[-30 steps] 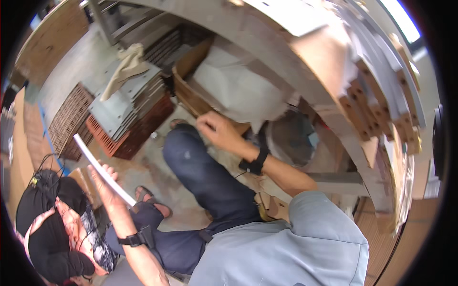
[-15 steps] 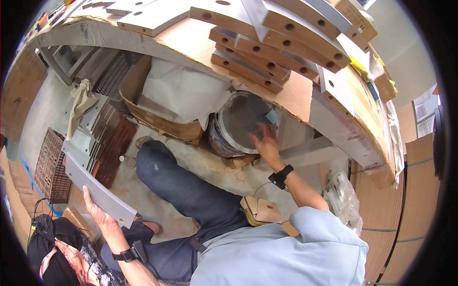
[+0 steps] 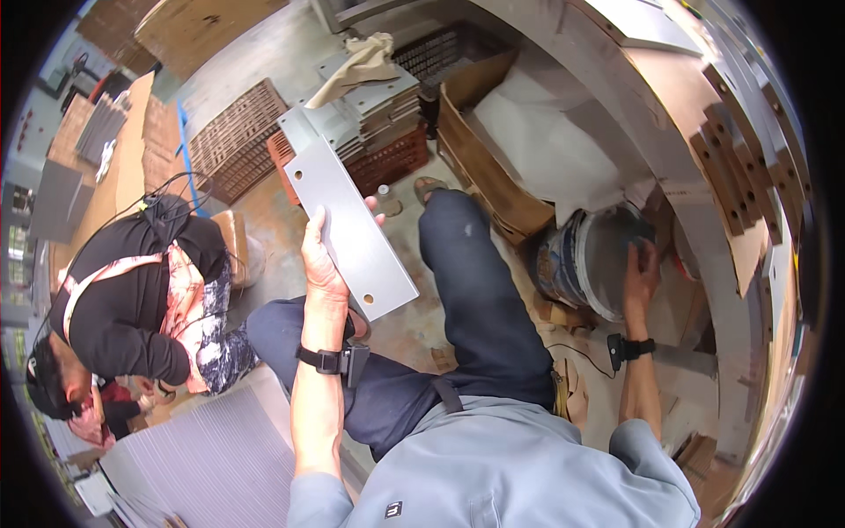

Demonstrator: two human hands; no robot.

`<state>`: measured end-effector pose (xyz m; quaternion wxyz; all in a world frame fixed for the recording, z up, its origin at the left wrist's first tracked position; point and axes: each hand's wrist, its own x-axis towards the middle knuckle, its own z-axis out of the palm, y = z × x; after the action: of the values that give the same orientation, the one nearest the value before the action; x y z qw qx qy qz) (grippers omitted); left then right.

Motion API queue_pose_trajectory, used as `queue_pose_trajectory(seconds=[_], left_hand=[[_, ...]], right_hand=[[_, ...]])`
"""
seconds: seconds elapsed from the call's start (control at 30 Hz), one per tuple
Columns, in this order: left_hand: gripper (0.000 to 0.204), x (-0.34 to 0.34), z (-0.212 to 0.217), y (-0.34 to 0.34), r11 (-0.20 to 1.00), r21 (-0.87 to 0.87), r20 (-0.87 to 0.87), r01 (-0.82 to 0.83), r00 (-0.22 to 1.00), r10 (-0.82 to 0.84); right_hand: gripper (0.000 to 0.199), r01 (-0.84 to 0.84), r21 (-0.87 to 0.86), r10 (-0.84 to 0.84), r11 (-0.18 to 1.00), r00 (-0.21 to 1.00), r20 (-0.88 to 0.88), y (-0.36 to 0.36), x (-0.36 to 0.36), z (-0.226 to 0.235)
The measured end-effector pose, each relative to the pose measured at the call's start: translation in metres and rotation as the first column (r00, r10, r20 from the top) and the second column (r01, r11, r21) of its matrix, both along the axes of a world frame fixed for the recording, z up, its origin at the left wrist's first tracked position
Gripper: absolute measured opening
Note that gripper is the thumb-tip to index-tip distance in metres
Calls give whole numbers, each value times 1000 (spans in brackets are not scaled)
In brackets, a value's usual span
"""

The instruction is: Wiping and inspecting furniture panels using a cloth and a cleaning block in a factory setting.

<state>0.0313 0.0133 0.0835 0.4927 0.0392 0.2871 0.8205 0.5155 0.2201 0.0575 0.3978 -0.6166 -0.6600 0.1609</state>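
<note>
My left hand (image 3: 325,264) grips a flat, light grey panel (image 3: 361,233) with a round hole near each end, thumb on its face and fingers wrapped behind. The panel is held tilted above my thighs. At the right, my right hand (image 3: 642,275) is over a paint-smeared round bucket (image 3: 574,262), with its fingers closed on a small dark blue-green pad (image 3: 633,240). The fingers partly hide this pad, so its exact kind cannot be made out. The bucket's greyish top lies just behind the hand.
Similar panels (image 3: 392,110) are stacked on a red-brown crate (image 3: 400,157), a beige cloth (image 3: 356,69) on top. A cardboard box (image 3: 480,180) holds white sheeting. The workbench (image 3: 656,106) carries more panels. A co-worker (image 3: 145,290) bends at the left beside stacked grey sheets (image 3: 207,453).
My view has swung left, bringing the co-worker into fuller sight. The panel in my left hand has turned to show its broad face. My right hand has closed on the small pad.
</note>
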Motion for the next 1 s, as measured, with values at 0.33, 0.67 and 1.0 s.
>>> queue_pose_trajectory(seconds=[0.33,0.67,1.0], left_hand=[[67,-19,18,-16,980,190,-32,-65,997,72],[78,-39,22,-41,957,186,-196,-224,946,260],[76,-43,26,-41,955,159,-164,-251,947,276]], right_hand=[[26,-790,37,681,611,501,-534,-92,-210,84],[37,-897,223,910,383,324,-257,-123,-286,55],[37,-913,237,938,332,293,-186,-129,-304,48]])
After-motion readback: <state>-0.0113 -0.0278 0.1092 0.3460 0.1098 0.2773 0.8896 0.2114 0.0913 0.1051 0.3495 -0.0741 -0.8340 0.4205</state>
